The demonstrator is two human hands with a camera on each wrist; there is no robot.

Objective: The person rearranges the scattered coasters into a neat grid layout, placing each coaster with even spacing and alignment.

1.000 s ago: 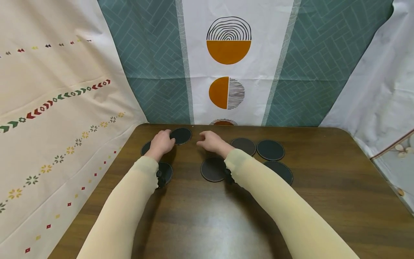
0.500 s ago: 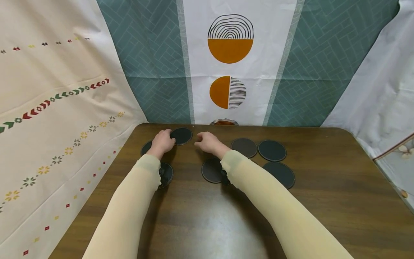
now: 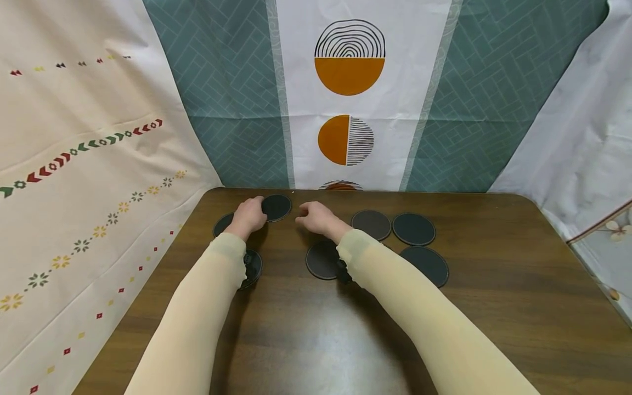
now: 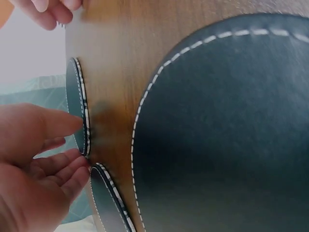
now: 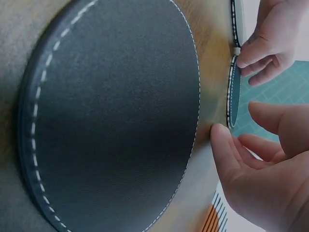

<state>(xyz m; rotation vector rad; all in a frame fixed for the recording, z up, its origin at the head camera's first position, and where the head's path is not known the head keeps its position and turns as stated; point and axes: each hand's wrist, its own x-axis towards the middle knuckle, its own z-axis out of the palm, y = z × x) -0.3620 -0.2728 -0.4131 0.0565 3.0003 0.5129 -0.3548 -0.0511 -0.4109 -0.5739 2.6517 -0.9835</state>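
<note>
My left hand (image 3: 250,215) is at the far left of the table, its thumb and fingers by the edge of a round dark coaster (image 3: 277,207). In the left wrist view the thumb overlaps that coaster and the fingers lie near its rim; I see no grip round it. A second coaster (image 3: 223,224) is partly hidden behind this hand, and another (image 3: 254,267) lies under the left wrist. My right hand (image 3: 318,217) hovers with loosely bent fingers and holds nothing. Below its wrist lies a dark coaster with white stitching (image 5: 116,111).
Toward the right lie a brownish coaster (image 3: 371,225) and two dark ones, one farther back (image 3: 413,229) and one nearer (image 3: 425,266) beside the right sleeve. The wooden table (image 3: 513,285) meets patterned cloth (image 3: 237,109) at its back and sides.
The right hand has shifted slightly left. The left hand stays by the same coaster, and the coasters keep their places; the head view has moved a little.
</note>
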